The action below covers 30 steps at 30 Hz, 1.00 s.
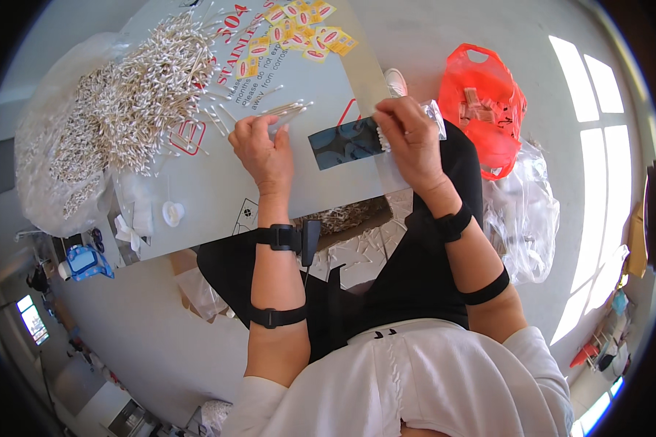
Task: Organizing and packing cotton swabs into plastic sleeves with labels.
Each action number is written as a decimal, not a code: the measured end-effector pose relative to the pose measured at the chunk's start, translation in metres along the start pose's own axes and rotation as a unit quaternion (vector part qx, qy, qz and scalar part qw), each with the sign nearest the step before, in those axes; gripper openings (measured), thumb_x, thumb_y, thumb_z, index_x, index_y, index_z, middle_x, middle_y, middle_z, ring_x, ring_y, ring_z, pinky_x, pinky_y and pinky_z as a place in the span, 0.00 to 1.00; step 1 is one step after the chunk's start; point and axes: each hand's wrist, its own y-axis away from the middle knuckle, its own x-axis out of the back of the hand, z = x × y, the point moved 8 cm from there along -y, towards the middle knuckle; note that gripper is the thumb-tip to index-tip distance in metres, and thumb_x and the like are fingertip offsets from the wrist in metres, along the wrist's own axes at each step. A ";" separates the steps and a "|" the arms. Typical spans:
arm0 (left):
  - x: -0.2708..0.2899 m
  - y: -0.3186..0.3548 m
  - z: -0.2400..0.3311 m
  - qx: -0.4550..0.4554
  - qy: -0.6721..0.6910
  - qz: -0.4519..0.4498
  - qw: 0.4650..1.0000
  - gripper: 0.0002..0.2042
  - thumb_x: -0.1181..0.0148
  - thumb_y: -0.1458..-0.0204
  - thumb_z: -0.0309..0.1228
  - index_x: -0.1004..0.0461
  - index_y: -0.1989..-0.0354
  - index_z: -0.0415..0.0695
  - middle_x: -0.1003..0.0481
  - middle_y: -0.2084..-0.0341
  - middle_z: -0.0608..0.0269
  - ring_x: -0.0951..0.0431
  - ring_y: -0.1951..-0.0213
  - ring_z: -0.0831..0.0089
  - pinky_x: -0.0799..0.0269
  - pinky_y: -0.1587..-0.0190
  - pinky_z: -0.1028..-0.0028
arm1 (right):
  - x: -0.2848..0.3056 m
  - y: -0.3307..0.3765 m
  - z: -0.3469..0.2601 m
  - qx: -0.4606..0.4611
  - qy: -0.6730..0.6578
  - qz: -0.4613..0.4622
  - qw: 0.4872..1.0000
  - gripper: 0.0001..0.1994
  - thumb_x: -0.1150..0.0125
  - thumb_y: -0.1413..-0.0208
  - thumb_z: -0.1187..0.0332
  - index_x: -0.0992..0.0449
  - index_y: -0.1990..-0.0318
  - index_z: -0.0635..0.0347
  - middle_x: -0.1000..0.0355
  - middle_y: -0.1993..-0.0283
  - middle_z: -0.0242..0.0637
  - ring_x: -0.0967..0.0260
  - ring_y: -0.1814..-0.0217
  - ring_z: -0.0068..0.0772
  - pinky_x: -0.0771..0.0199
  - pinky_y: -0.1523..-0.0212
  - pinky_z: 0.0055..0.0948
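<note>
1. Clear plastic bag [33, 171]: far left of the left hand, around the outer side of the swab heap.
2. Swab heap [153, 87]: big, loose, white-tipped, on the worktop [215, 193], left of and beyond the left hand; a few strays lay between heap and hand.
3. Blue packet [89, 262]: low left, nearer the body than the left hand.
4. Small white dish [173, 213]: on the worktop, left of and nearer the body than the left hand.
5. Left hand [264, 149]: over the worktop, fingers part-bent, thumb apart from them. Small swab bundle [290, 108] lay right at the fingertips; couldn't tell if gripped.
6. Yellow labels [299, 33]: scattered, some overlapping, well beyond both hands.
7. Brown box [357, 229]: below the worktop edge, nearer the body than the hands, swabs inside.
8. Dark sheet [339, 146]: see-through, bluish, rectangular, between the hands; its right end reached just beside the right hand.
9. Right hand [412, 138]: fingers bent, thumb close to the index finger; couldn't tell whether anything was pinched.
10. White crinkled item [434, 120]: just right of the right hand, partly hidden by it.
11. Red plastic bag [514, 109]: farther right of the right hand, pinkish packs inside.
12. Second clear bag [525, 218]: right of the right hand, nearer the body than the red one.
</note>
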 end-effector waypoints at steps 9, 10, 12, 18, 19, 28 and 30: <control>0.000 0.027 0.010 -0.057 0.013 -0.103 0.993 0.10 0.36 0.59 0.20 0.27 0.68 0.47 0.31 0.65 0.64 0.32 0.57 0.58 0.37 0.54 0.60 | -0.098 -0.032 0.006 0.008 0.040 -0.102 0.994 0.10 0.36 0.54 0.76 0.25 0.61 0.61 0.30 0.59 0.45 0.28 0.60 0.53 0.26 0.58 0.41; 0.001 0.025 0.008 -0.056 0.012 -0.101 0.993 0.10 0.36 0.59 0.20 0.27 0.68 0.47 0.31 0.65 0.64 0.32 0.57 0.58 0.37 0.54 0.60 | -0.101 -0.034 0.008 0.009 0.040 -0.104 0.994 0.10 0.36 0.54 0.76 0.25 0.61 0.61 0.30 0.59 0.45 0.28 0.60 0.53 0.26 0.58 0.41; 0.012 0.020 0.002 -0.041 0.060 -0.061 0.995 0.12 0.37 0.59 0.19 0.27 0.65 0.45 0.30 0.63 0.61 0.32 0.56 0.57 0.36 0.53 0.60 | -0.107 -0.036 0.015 -0.015 0.063 -0.111 0.992 0.10 0.36 0.54 0.76 0.25 0.62 0.60 0.30 0.59 0.45 0.29 0.59 0.53 0.26 0.59 0.42; 0.009 -0.019 -0.023 -0.045 -0.050 -0.043 0.997 0.12 0.37 0.58 0.19 0.27 0.64 0.44 0.30 0.63 0.59 0.31 0.57 0.55 0.33 0.57 0.62 | -0.114 -0.038 0.003 0.038 0.208 -0.105 0.972 0.05 0.37 0.54 0.75 0.27 0.68 0.58 0.32 0.63 0.42 0.28 0.61 0.49 0.26 0.61 0.43; 0.008 -0.019 -0.024 -0.044 -0.049 -0.042 0.997 0.12 0.37 0.58 0.19 0.27 0.64 0.44 0.30 0.63 0.59 0.31 0.57 0.55 0.33 0.57 0.62 | -0.115 -0.037 0.004 0.039 0.208 -0.106 0.972 0.05 0.37 0.54 0.75 0.27 0.68 0.58 0.32 0.63 0.42 0.28 0.61 0.49 0.26 0.61 0.43; 0.000 0.001 -0.012 -0.039 -0.012 -0.120 0.992 0.10 0.37 0.58 0.19 0.27 0.68 0.45 0.30 0.68 0.61 0.30 0.60 0.57 0.34 0.58 0.61 | -0.113 -0.008 -0.006 0.088 0.167 -0.189 0.964 0.04 0.37 0.54 0.75 0.27 0.71 0.59 0.32 0.66 0.41 0.28 0.64 0.47 0.26 0.66 0.40; 0.009 -0.013 -0.011 -0.044 0.018 -0.044 0.998 0.10 0.36 0.58 0.19 0.27 0.67 0.45 0.30 0.68 0.62 0.30 0.60 0.57 0.34 0.58 0.62 | -0.104 -0.018 -0.003 0.029 0.106 -0.128 0.986 0.07 0.35 0.55 0.75 0.27 0.68 0.58 0.32 0.65 0.41 0.27 0.64 0.48 0.26 0.65 0.40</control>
